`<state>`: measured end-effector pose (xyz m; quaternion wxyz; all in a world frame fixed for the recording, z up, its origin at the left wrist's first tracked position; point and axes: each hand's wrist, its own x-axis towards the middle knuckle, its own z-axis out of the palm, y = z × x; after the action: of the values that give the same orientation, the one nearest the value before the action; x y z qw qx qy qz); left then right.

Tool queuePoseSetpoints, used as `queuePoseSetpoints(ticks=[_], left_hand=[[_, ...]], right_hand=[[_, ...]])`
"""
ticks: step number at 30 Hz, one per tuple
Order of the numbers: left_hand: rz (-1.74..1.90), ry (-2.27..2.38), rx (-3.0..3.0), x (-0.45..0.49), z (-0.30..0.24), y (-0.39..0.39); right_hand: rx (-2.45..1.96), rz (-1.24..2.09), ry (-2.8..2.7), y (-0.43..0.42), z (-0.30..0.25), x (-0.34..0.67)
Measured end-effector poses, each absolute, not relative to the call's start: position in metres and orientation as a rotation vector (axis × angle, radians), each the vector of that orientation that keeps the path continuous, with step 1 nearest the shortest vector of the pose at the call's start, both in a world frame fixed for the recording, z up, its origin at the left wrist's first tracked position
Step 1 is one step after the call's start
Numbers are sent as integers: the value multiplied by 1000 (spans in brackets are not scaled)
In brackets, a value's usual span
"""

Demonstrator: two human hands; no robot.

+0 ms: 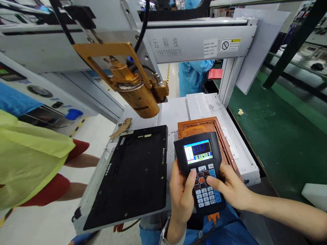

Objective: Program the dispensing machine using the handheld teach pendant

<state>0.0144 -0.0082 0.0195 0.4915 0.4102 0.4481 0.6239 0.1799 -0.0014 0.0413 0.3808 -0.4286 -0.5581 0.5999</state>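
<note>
A black handheld controller (200, 160) with a lit colour screen and a keypad is gripped by both my hands. My left hand (181, 194) wraps its left side from below, thumb resting on the keys. My right hand (230, 187) holds the right side, its thumb pressing a key near the orange buttons. The controller hovers over an orange fixture tray (222, 131) on the white machine bed (204, 105). A black rectangular panel (133, 173) lies flat to the left. Above it hangs a gold-coloured dispensing head (138, 88).
A white gantry beam (199, 41) with a warning label spans the top. A person in a yellow garment (28, 156) sits at the left, another person in blue (192, 76) stands behind. A green bench mat (281, 129) lies to the right.
</note>
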Motion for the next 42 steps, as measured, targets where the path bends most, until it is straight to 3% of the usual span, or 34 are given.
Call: queuePoseSetpoints(ticks=[10,42], left_hand=[[1490,1104,1030,13,19,-11],[1490,1118,992,14,19,-10]], right_hand=[[-1133,1662,-1173,3,36,176],[-1207,1650,-1204,2,38,182]])
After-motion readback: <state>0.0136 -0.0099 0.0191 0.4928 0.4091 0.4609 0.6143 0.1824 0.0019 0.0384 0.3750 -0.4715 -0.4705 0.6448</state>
